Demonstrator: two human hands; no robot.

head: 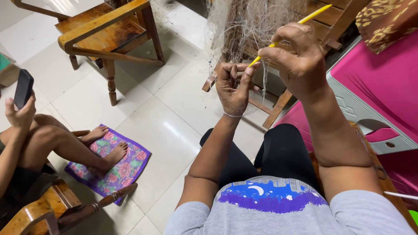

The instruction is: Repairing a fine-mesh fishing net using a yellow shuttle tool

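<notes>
A fine, pale fishing net (pixel 244 21) hangs in front of me, draped over a wooden chair. My left hand (pixel 233 89) pinches strands of the net between thumb and fingers, with thin line looped around the wrist. My right hand (pixel 296 56), raised just to the right of it, grips a long yellow netting needle (pixel 313 14). The needle's lower tip meets the fingertips of my left hand at the net.
A wooden chair (pixel 104 35) stands at the upper left on the white tiled floor. At the left another person sits holding a dark phone (pixel 22 88), bare feet on a floral mat (pixel 126 167). A pink cloth over a grey plastic piece (pixel 361 109) lies at my right.
</notes>
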